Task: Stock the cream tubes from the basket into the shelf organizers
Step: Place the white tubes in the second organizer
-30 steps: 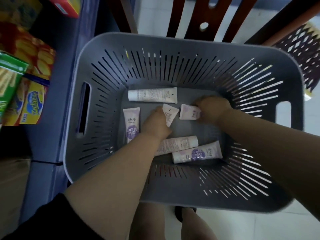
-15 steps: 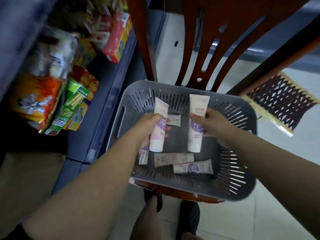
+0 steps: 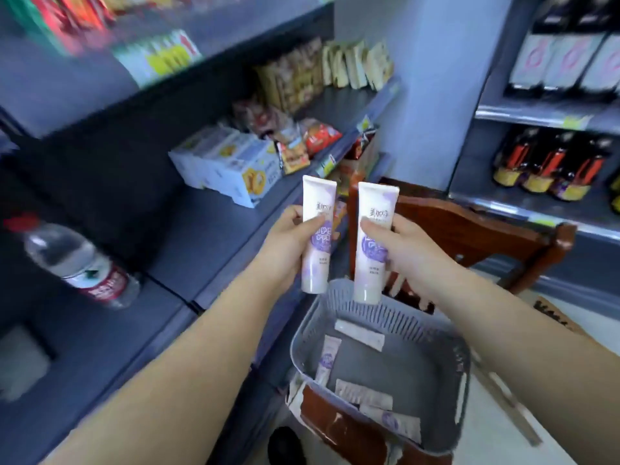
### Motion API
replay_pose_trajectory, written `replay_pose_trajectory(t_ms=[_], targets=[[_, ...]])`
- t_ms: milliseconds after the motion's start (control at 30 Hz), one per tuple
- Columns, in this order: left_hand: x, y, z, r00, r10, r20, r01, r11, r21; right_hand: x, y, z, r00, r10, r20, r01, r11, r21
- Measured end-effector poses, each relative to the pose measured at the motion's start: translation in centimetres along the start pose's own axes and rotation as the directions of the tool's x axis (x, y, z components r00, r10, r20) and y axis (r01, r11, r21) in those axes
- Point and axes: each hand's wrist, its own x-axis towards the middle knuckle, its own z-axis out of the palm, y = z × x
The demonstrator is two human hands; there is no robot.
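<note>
My left hand (image 3: 285, 241) grips a white cream tube with a purple label (image 3: 317, 236), held upright with its cap down. My right hand (image 3: 399, 245) grips a second, matching tube (image 3: 372, 243) the same way. Both tubes hang above the far rim of the grey slotted basket (image 3: 459, 374), which rests on a wooden chair. Several more tubes (image 3: 364, 392) lie flat on the basket floor. No shelf organizer shows clearly in this view.
Dark shelves run along the left, with a water bottle (image 3: 79, 260), white snack boxes (image 3: 231, 164) and snack packets (image 3: 302, 135). Dark bottles (image 3: 550, 166) fill shelves at the right. The wooden chair back (image 3: 469, 229) rises behind the basket.
Both hands picked a tube off the basket floor and lifted it up above the basket. My view swung up from the basket to the shelves.
</note>
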Motion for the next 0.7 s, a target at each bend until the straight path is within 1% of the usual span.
replay_pose_trajectory(t_ms=[133,233,300,367,467,567,700], targets=[[-5.1,8.4,-2.1,0.986,0.152,-0.075,-0.15,0.988,0.028,-1.6,-8.0,3.8,0.981,-0.159,0.108,0.156,0.987,0.033],[-9.4,13.5,-4.2,0.944,0.284,-0.168,-0.27,0.957,0.102,-3.4,-12.9,7.4,0.946,-0.253,0.202,0.245,0.967,0.065],[-12.3,16.5,-5.8,0.908,0.348,-0.232,-0.321,0.936,0.144,-4.7,-15.5,9.7,0.915,-0.297,0.272,0.285,0.955,0.086],[-15.5,19.2,-7.5,0.876,0.376,-0.303,-0.345,0.926,0.154,-6.2,-17.9,12.0,0.874,-0.347,0.341,0.33,0.938,0.108],[-20.4,22.6,-9.7,0.821,0.434,-0.371,-0.397,0.901,0.177,-8.7,-21.2,15.7,0.808,-0.412,0.421,0.38,0.911,0.163],[-24.6,25.3,-12.1,0.743,0.509,-0.434,-0.437,0.861,0.26,-11.1,-23.8,19.2,0.735,-0.473,0.486,0.412,0.88,0.235],[-30.1,28.2,-15.3,0.638,0.606,-0.474,-0.467,0.795,0.388,-14.0,-26.5,24.5,0.635,-0.52,0.571,0.457,0.849,0.265]])
